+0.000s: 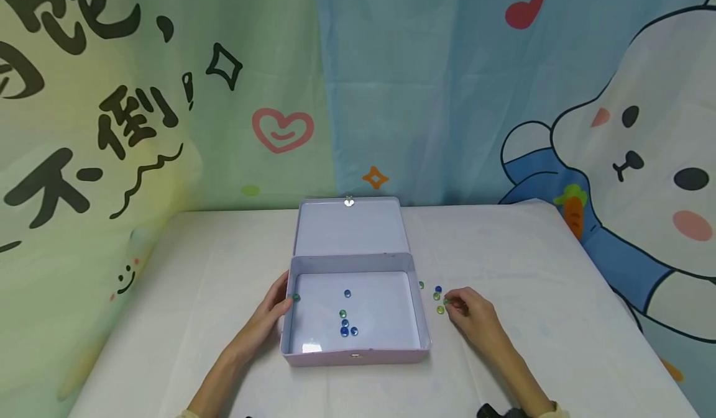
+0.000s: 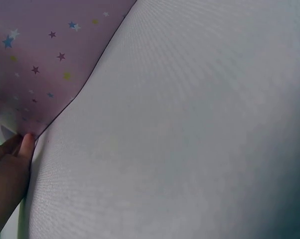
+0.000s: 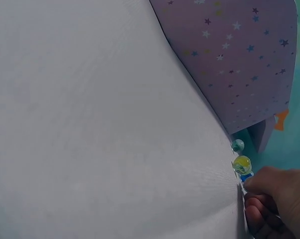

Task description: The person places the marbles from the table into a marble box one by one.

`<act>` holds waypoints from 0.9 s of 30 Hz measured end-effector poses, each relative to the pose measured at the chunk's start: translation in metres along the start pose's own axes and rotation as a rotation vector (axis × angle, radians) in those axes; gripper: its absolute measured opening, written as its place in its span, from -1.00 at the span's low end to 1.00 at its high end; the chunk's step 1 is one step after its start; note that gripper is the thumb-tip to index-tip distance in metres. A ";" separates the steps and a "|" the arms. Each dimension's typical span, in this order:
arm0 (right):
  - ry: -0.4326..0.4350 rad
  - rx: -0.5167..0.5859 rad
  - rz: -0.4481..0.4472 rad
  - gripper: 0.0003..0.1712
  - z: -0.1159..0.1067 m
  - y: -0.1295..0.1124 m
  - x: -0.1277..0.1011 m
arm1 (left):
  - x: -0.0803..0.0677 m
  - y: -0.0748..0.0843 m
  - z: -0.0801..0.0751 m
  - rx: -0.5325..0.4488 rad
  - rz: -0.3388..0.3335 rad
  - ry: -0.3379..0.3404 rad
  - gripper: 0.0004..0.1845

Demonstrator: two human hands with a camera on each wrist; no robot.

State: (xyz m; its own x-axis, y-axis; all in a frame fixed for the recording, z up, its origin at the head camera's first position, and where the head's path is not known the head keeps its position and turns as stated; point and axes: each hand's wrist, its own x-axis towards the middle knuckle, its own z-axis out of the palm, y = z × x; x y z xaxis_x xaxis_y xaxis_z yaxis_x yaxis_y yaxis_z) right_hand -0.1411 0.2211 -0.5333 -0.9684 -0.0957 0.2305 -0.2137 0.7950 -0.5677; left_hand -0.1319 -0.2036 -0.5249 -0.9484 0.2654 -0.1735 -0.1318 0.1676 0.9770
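Observation:
A shallow metal box [image 1: 356, 359] stands open on the table, its lid [image 1: 351, 227] tipped back. Several blue and green glass marbles lie inside, among them a blue marble [image 1: 344, 331] and a green marble [image 1: 343, 313]. My left hand [image 1: 261, 318] holds the box's left wall, thumb at the rim beside another green marble [image 1: 296, 297]. To the right of the box, my right hand [image 1: 477, 317] pinches a green marble [image 1: 446, 302] between thumb and fingertips. Close by on the cloth are a blue marble [image 1: 439, 289] and a yellow-green marble [image 1: 440, 310].
A white cloth [image 1: 224, 244] covers the table. Another green marble [image 1: 421, 285] sits close to the box's right wall. A printed curtain [image 1: 391, 95] hangs behind the table. Near the right forearm a black object [image 1: 498, 412] shows at the bottom edge.

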 end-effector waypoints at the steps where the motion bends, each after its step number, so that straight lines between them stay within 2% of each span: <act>1: 0.002 -0.001 0.000 -0.78 0.000 0.000 0.000 | 0.000 0.000 0.000 -0.002 -0.002 0.002 -0.37; 9: 0.008 0.022 -0.022 -0.81 -0.004 0.004 0.001 | 0.000 -0.001 0.001 0.003 -0.007 0.009 -0.37; 12: -0.008 0.080 0.014 -0.83 -0.007 0.004 0.002 | 0.001 -0.001 0.001 0.001 -0.007 0.011 -0.37; 16: -0.055 0.204 0.104 -0.84 -0.017 0.000 0.008 | 0.001 0.000 0.001 -0.003 -0.010 0.011 -0.37; 20: -0.101 0.308 0.151 -0.79 -0.029 -0.009 0.017 | 0.001 0.000 0.002 0.000 -0.012 0.009 -0.37; 27: -0.160 0.405 0.135 -0.66 -0.045 -0.044 0.042 | 0.000 0.001 0.001 0.002 -0.013 0.015 -0.37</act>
State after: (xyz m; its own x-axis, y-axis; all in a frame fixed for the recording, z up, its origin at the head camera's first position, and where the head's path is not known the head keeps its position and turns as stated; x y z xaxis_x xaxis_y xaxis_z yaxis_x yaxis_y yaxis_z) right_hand -0.1667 0.2085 -0.4632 -0.9920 -0.1237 0.0268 -0.0869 0.5117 -0.8548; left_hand -0.1321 -0.2023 -0.5244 -0.9507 0.2491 -0.1846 -0.1438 0.1734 0.9743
